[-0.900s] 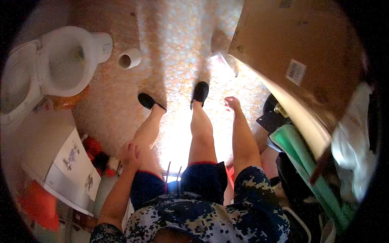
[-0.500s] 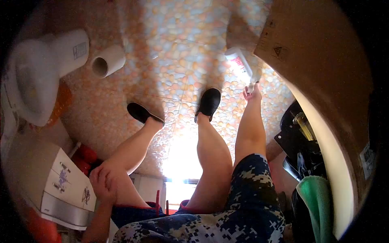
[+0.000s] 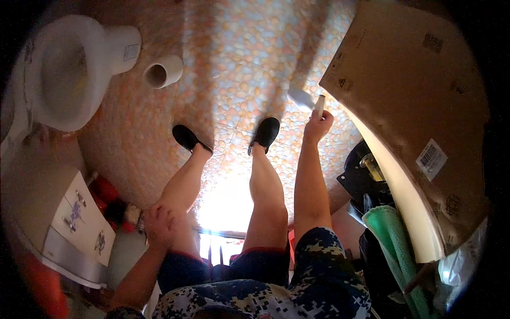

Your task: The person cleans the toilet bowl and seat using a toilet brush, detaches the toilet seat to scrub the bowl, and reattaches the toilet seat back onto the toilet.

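Observation:
My right hand (image 3: 317,126) is stretched out low over the floor, its fingers closed round the pale, narrow end of a white bottle (image 3: 301,99). The bottle looks blurred, and its lettering cannot be read now. Against my left leg, just by the knee, rests my left hand (image 3: 161,223), fingers laid flat and holding nothing.
Pebble-patterned floor (image 3: 234,69) lies under my black shoes. A white toilet (image 3: 64,74) stands at upper left beside a short white tube (image 3: 164,72). A large cardboard box (image 3: 404,106) fills the right, with a green rolled cloth (image 3: 390,239) below it.
My right hand has shifted slightly left and turned, tilting the bottle so its red lettering no longer shows. The view has swung, revealing more of the toilet and the box.

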`<action>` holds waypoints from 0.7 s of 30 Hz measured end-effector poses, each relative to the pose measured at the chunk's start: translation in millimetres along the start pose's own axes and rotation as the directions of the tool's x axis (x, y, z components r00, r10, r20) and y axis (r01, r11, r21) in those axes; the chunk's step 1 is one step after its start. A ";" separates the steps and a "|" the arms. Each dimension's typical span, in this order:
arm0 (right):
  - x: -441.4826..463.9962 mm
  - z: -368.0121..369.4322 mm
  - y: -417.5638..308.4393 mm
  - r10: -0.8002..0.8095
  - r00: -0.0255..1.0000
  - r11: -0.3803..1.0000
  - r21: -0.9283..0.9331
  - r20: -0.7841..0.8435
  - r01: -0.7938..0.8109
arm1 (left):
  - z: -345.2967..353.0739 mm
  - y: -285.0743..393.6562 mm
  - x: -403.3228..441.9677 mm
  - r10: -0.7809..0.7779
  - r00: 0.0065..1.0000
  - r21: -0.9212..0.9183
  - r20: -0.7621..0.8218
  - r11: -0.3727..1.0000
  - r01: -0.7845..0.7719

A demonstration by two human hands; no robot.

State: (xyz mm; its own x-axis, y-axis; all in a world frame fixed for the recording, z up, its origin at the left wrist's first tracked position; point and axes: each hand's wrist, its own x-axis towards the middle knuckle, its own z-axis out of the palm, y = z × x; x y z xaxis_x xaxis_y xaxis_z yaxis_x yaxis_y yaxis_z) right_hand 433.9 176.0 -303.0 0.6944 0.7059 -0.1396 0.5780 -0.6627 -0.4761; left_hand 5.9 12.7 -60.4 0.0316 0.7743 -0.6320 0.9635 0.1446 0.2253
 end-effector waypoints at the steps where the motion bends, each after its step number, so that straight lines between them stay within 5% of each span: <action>1: -14.6 -0.2 -1.6 0.082 0.996 0.995 0.057 0.031 -0.084 | -7.1 -1.9 -11.4 -0.029 0.998 -0.026 0.059 0.999 0.031; 4: -2.7 -3.6 7.2 0.240 0.966 0.968 -0.057 -0.094 -0.245 | -0.7 18.3 -2.8 -0.025 0.986 -0.113 0.162 0.993 0.044; 5: 1.8 -10.2 10.0 0.229 0.972 0.970 -0.090 0.045 -0.225 | 6.4 22.6 0.7 -0.038 0.986 -0.076 0.162 0.996 0.051; 7: 3.4 -7.0 42.1 0.132 0.983 0.961 -0.259 0.131 -0.095 | 11.3 29.0 -14.3 -0.041 0.984 -0.068 0.171 0.996 0.053; 9: 5.9 -10.3 21.5 -0.133 0.981 0.803 -0.595 -0.140 0.025 | 16.2 21.9 -2.9 -0.071 0.994 -0.133 0.087 0.988 0.082; 10: 0.3 -26.3 -10.7 -0.132 0.986 0.826 -0.562 -0.105 0.051 | 14.1 24.6 -15.6 -0.087 0.993 -0.193 0.076 0.976 0.100; 11: 0.8 -14.0 -53.7 -0.227 0.971 0.947 -0.214 0.070 0.237 | 31.2 27.0 -1.9 -0.074 0.996 -0.131 0.057 0.988 0.081; 12: -12.2 -4.8 -103.2 -0.364 0.906 0.927 0.176 0.214 0.331 | 32.4 26.6 -0.1 -0.084 0.996 -0.134 0.010 0.987 0.085; 14: -87.7 2.7 -238.6 -0.605 0.701 0.773 0.489 0.377 0.404 | 18.6 31.7 -24.1 -0.146 0.989 -0.150 0.011 0.978 0.146; 17: -171.3 19.9 -404.0 -0.896 0.290 0.429 0.490 0.337 0.759 | 19.2 22.4 -15.3 -0.190 0.981 -0.202 0.023 0.961 0.191; 18: -192.2 32.2 -433.3 -0.885 0.222 0.397 0.416 0.408 0.818 | 25.6 23.5 -19.4 -0.205 0.978 -0.209 0.038 0.955 0.209; 19: -210.3 71.2 -483.9 -0.839 0.152 0.243 0.109 0.523 0.964 | 43.7 22.7 -2.9 -0.240 0.958 -0.191 -0.158 0.959 0.209; 21: -223.4 108.6 -488.4 -0.572 0.228 0.372 0.001 0.788 0.928 | 52.6 26.5 -36.2 -0.225 0.974 -0.243 0.026 0.944 0.224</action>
State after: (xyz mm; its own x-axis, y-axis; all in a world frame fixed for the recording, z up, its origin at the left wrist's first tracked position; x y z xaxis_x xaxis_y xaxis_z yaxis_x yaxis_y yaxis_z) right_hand -50.1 369.1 -133.6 -0.5097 0.7373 -0.4434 0.8592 0.4092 -0.3072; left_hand 44.3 -43.8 -70.6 -0.1790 0.7056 -0.6857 0.8520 0.4597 0.2507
